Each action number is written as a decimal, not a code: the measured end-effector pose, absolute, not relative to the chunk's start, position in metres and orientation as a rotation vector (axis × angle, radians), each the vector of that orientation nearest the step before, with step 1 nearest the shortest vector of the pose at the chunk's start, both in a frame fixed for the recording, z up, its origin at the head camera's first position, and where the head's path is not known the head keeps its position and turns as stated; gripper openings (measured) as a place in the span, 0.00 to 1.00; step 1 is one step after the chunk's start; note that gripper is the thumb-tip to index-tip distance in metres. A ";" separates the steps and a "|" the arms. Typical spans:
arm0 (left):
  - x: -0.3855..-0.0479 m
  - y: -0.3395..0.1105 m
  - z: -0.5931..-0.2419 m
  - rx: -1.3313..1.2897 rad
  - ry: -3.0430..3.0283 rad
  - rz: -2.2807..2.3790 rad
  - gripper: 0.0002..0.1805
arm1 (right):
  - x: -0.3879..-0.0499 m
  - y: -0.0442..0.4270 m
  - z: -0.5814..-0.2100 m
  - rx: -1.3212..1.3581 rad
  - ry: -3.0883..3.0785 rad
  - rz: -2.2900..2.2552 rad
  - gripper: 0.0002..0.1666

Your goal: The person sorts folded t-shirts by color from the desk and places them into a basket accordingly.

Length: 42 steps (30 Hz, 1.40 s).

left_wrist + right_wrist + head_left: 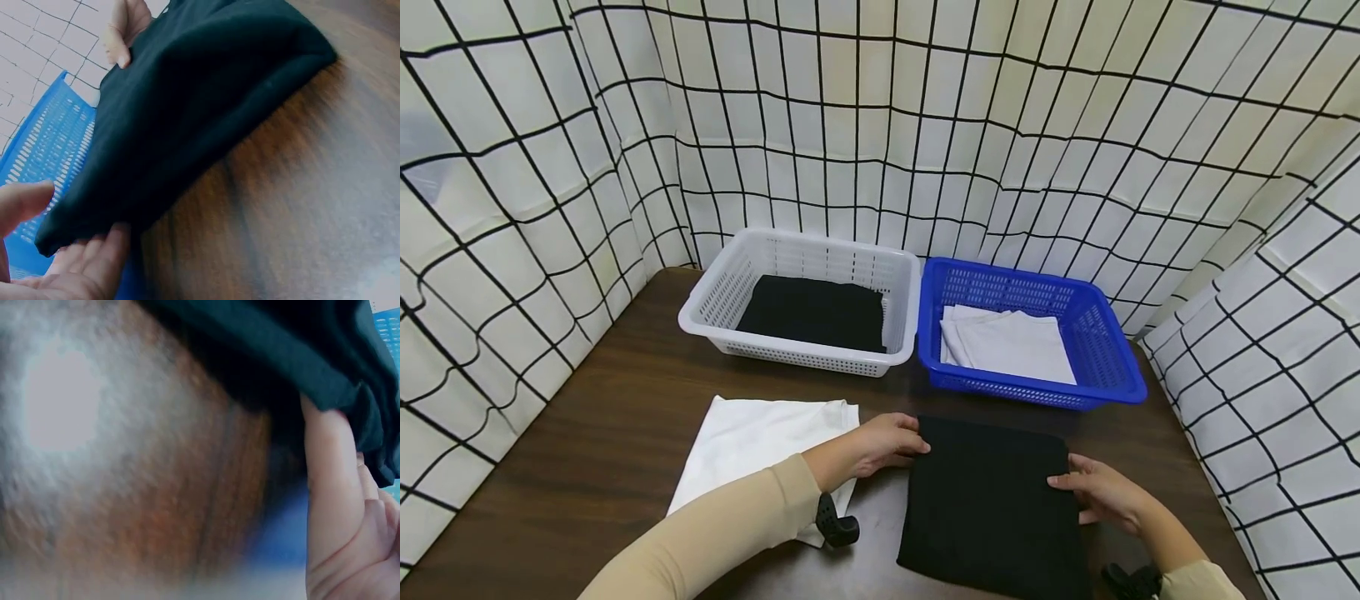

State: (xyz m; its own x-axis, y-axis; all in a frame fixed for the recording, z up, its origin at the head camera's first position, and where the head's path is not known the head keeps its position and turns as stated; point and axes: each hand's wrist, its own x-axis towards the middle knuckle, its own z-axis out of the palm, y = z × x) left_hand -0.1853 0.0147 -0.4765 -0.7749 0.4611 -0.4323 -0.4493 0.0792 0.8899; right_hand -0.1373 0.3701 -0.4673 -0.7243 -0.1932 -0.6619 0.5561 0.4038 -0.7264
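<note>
A folded black cloth (992, 500) lies between the two hands at the table's front, partly raised off the wood in the left wrist view. At its far left corner is my left hand (887, 446); in the left wrist view the fingers (100, 256) reach under the cloth (187, 94) and the thumb stands apart from it. My right hand (1108, 496) pinches the right edge, thumb on top, fingers beneath. The right wrist view has the right hand (350, 512) against the cloth's underside (275, 356), its fingertips partly hidden.
A white cloth (767, 442) lies flat on the table (587, 450) at left, partly under the left forearm. Behind stand a white basket (805, 358) holding black cloth (816, 312) and a blue basket (1037, 390) holding white cloth (1015, 342). Black wire grid (887, 108) surrounds the table.
</note>
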 end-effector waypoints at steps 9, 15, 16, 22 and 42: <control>-0.179 0.018 -0.482 0.047 1.614 1.735 0.39 | -0.130 0.368 -0.472 0.349 2.005 -1.402 0.57; -0.175 0.019 -0.485 0.040 1.648 1.727 0.43 | -0.128 0.362 -0.472 0.353 2.009 -1.427 0.56; -0.175 0.019 -0.485 0.027 1.664 1.734 0.43 | -0.128 0.362 -0.471 0.350 2.010 -1.429 0.56; -0.172 0.021 -0.484 -0.006 1.643 1.756 0.41 | -0.125 0.364 -0.473 0.323 2.019 -1.456 0.52; -0.169 0.018 -0.483 -0.106 1.565 1.763 0.32 | -0.124 0.367 -0.475 0.247 1.921 -1.541 0.48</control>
State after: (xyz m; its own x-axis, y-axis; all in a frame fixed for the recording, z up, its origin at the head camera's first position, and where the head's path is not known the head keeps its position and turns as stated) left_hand -0.1686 0.0179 -0.4826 -0.7059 0.4756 -0.5249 -0.5776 0.0423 0.8152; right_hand -0.1245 0.3668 -0.4749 -0.7683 -0.2467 -0.5907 0.5232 0.2897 -0.8015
